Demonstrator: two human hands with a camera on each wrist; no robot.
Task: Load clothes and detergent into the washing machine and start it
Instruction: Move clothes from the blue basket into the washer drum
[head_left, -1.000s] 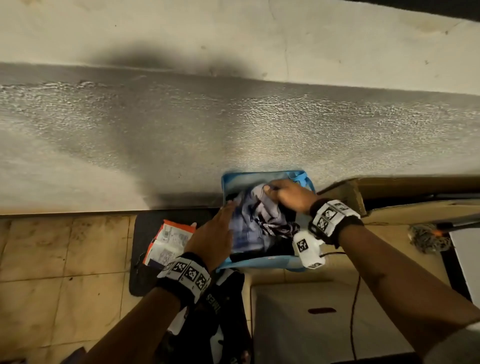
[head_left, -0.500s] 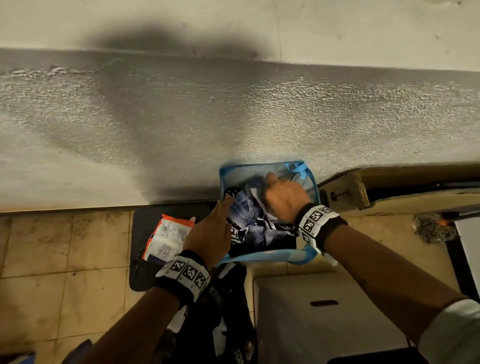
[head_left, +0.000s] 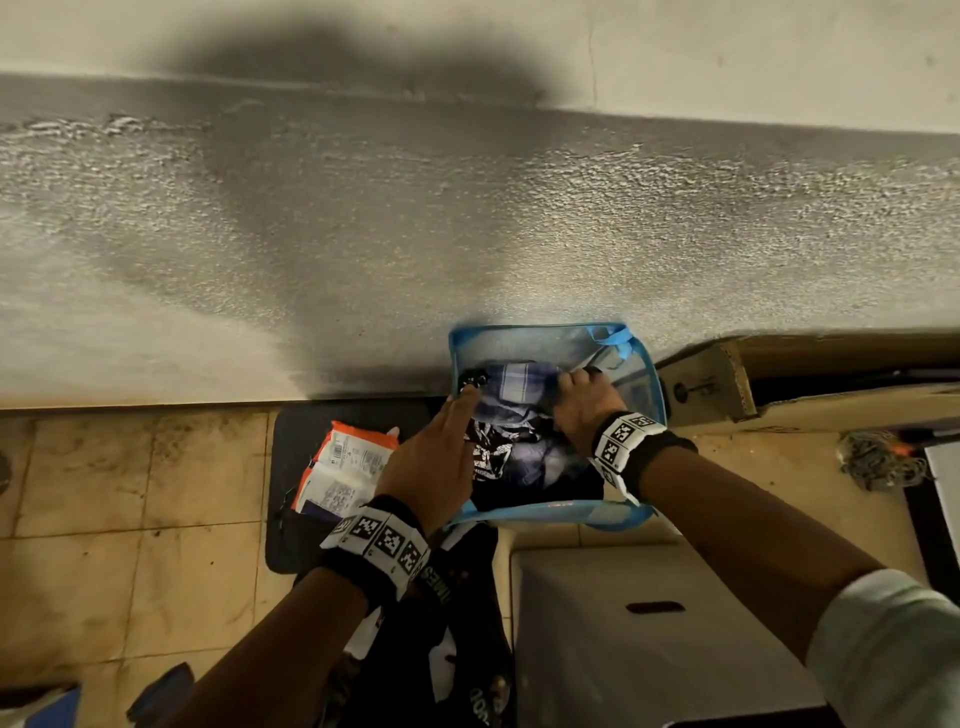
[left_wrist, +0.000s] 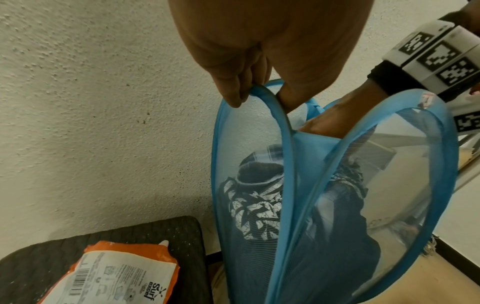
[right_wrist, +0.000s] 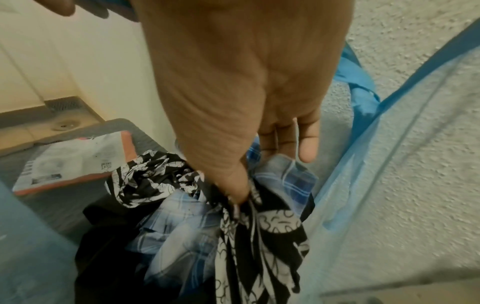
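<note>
**Asha:** Head view first, please. Where are the clothes?

**Ben:** Clothes (head_left: 511, 441) sit bundled inside a blue mesh hamper (head_left: 535, 514) standing on the floor against the wall. I count at least three garments: a blue plaid one, a black-and-white patterned one, a plain dark one. One orange detergent packet (head_left: 340, 467) lies on a dark mat (head_left: 296, 431) at the hamper's left side. The left hand (head_left: 434, 467) reaches to the hamper's left edge; the right hand (head_left: 587, 410) is down inside it.

**Asha:** And the left wrist view?

**Ben:** The left hand (left_wrist: 259, 47) pinches the hamper's blue rim (left_wrist: 272, 107), fingers outside, thumb inside. Garments show through the mesh.

**Asha:** Right wrist view?

**Ben:** The right hand (right_wrist: 241, 92) has its thumb and forefinger closed on the patterned fabric (right_wrist: 249, 226); the other fingers are straight, touching the plaid cloth (right_wrist: 288, 174).

**Asha:** How will it all handle?

**Ben:** I'd judge the clothes light, soft and limp, likely tangled together, so gathering a full handful from the middle of the bundle should beat a fingertip pinch. The hamper looks flimsy, so it needs steadying at the rim.
</note>
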